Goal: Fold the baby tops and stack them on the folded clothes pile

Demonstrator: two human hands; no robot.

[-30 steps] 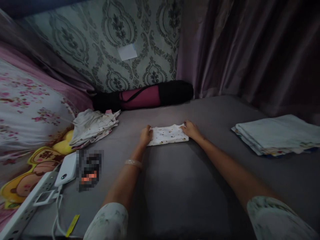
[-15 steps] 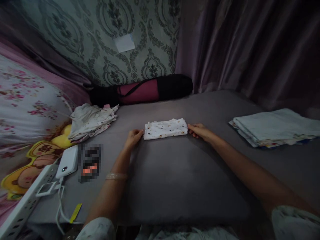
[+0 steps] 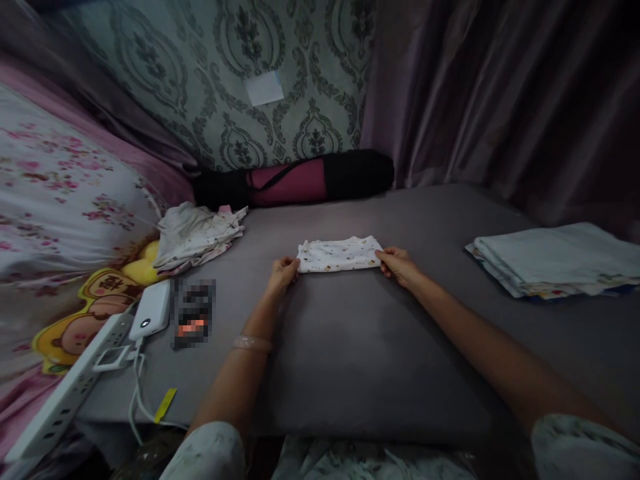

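Observation:
A white cloth with a small scattered print (image 3: pixel 340 255) lies folded into a flat rectangle in the middle of the grey bed surface (image 3: pixel 350 347). My left hand (image 3: pixel 284 273) pinches its left end between thumb and fingers. At the opposite end, my right hand (image 3: pixel 397 264) grips the near right corner, fingers curled beneath the thumb. Whether the cloth is a garment, I cannot tell from its folded shape. A clear bracelet (image 3: pixel 251 343) circles my left wrist.
On the right sits a stack of folded light cloths (image 3: pixel 560 257). Crumpled printed clothes (image 3: pixel 197 233) lie at the left. Nearer are a white power bank (image 3: pixel 151 308), a power strip (image 3: pixel 75 383) and cables. A black and maroon long bag (image 3: pixel 290 181) lines the wall.
The view has shifted, so the surroundings sit slightly further right. Both hands now grip the cloth's ends more firmly, the right one further onto its corner.

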